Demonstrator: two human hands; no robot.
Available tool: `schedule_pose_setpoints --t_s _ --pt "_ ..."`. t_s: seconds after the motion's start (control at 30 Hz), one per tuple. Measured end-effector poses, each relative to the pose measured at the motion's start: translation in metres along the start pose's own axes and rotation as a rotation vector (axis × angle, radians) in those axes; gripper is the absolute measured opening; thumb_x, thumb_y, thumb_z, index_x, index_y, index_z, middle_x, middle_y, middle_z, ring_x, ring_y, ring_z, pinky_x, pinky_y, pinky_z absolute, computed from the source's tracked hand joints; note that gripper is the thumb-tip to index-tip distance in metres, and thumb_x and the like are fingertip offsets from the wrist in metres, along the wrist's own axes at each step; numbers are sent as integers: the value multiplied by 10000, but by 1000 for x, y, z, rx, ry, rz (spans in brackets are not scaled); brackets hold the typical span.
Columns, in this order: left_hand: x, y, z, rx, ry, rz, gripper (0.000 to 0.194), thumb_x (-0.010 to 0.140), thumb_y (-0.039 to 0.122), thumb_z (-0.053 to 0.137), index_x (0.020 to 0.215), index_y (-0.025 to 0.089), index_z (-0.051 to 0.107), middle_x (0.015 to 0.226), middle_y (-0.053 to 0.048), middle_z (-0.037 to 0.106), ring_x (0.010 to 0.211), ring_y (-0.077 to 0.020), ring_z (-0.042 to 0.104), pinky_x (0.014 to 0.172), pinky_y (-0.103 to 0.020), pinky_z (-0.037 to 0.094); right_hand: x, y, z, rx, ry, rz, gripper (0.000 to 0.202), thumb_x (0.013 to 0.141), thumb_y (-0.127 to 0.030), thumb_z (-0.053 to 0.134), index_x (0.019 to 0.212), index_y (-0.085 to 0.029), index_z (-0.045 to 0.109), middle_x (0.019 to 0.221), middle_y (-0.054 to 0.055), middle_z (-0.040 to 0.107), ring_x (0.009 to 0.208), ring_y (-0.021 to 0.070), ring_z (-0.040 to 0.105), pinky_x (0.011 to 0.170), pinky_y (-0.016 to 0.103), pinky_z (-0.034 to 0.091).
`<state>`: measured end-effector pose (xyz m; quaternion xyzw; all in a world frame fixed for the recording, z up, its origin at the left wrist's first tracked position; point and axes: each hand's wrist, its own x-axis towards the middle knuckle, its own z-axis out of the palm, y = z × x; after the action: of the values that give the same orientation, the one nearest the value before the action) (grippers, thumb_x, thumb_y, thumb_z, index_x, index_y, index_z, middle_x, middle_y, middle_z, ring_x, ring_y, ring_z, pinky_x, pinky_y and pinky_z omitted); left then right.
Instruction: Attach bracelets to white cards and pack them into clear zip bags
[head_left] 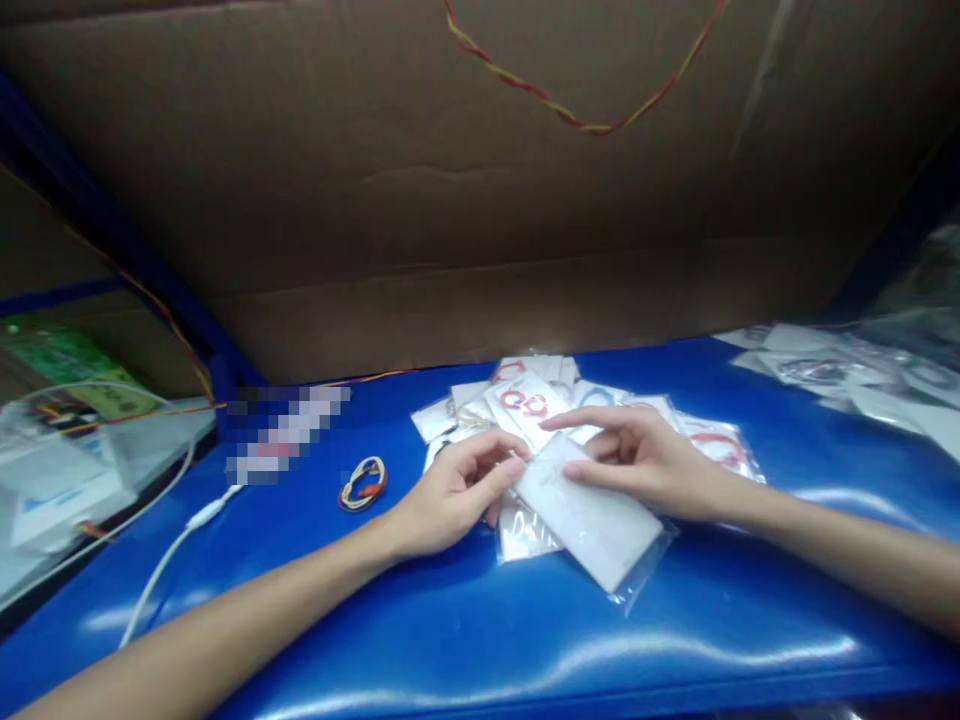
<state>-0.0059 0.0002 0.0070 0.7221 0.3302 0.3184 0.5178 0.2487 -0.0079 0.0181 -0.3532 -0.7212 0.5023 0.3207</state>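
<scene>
Between my hands is a clear plastic bag with a white card (pixel 596 520) in it, tilted over a pile of similar packets. My left hand (pixel 469 490) pinches its upper left corner with thumb and fingers. My right hand (pixel 652 465) grips the upper right edge, thumb on top, index finger stretched out over the pile. Beneath and behind lie several bagged cards (pixel 529 400) with small coils of red, blue and other coloured wire. One more packet (pixel 525 530) shows partly under the held one. Parts of my fingers are hidden behind the card.
A loose coil of wire (pixel 363 484) lies left of my hands on the blue table (pixel 465 630). A white cable (pixel 172 550) runs to a pixelated object. More packets (pixel 847 370) lie at the right. A cardboard wall (pixel 480 220) stands behind, with a red-yellow twisted wire (pixel 585 127) hanging across it.
</scene>
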Motion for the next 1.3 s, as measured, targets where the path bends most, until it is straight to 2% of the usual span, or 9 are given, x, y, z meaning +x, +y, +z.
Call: schedule_pose_setpoints --t_s 0.13,0.33,0.5,0.77,0.83,0.97,1.07,1.2,1.3 --pt "0 2 0 19 -22 -2 291 977 446 609 1032 165 659 638 37 560 516 -88 513 489 -196 366 -1 2 -1 -27 2 3 470 915 -434 709 1320 -204 641 555 -81 459 462 78 330 426 192 226" --pt "1 -1 0 -27 -13 -12 262 1004 441 568 1108 206 520 614 67 551 465 -91 487 456 -198 323 -1 -1 -1 16 13 15 545 918 -464 708 1362 -176 580 597 -51 553 465 94 394 433 201 265" --pt "2 -3 1 -83 -8 -36 281 993 447 594 1065 214 454 633 76 563 461 -79 480 455 -182 321 -2 0 2 62 -8 40 406 927 -442 705 1236 -211 582 655 -35 623 486 95 461 451 188 311" --pt "-1 2 1 -11 26 0 349 974 452 599 1189 183 543 741 11 667 495 -98 527 477 -205 376 -2 -1 2 136 22 31 278 943 -450 688 983 -239 513 578 -69 568 415 79 437 397 172 332" --pt "-3 6 2 129 27 29 301 932 435 657 1068 168 628 730 11 649 569 -112 535 536 -217 399 -2 -2 2 123 30 11 288 938 -449 698 961 -236 505 559 -78 554 402 77 439 385 166 340" --pt "-8 13 5 362 57 66 326 953 414 622 740 167 615 638 20 571 591 -113 493 561 -226 379 -3 -4 3 119 46 0 327 938 -444 701 1109 -241 510 585 -86 591 390 82 483 374 163 361" --pt "-9 16 6 320 112 94 339 976 423 585 741 178 588 634 20 562 571 -117 492 543 -232 386 -4 -6 4 110 30 1 438 949 -434 690 1307 -250 517 595 -80 611 396 93 509 377 173 374" --pt "-8 15 6 145 116 84 358 972 469 591 765 178 565 611 35 533 523 -99 469 512 -217 376 -5 -5 4 60 17 -10 381 956 -449 678 1243 -199 647 637 -11 701 423 101 553 395 182 413" --pt "-8 15 8 69 110 60 371 959 511 605 818 169 590 591 42 533 485 -87 457 475 -203 353 -5 -3 5 55 4 -13 406 954 -451 684 1258 -185 655 648 5 727 439 107 587 397 174 422"
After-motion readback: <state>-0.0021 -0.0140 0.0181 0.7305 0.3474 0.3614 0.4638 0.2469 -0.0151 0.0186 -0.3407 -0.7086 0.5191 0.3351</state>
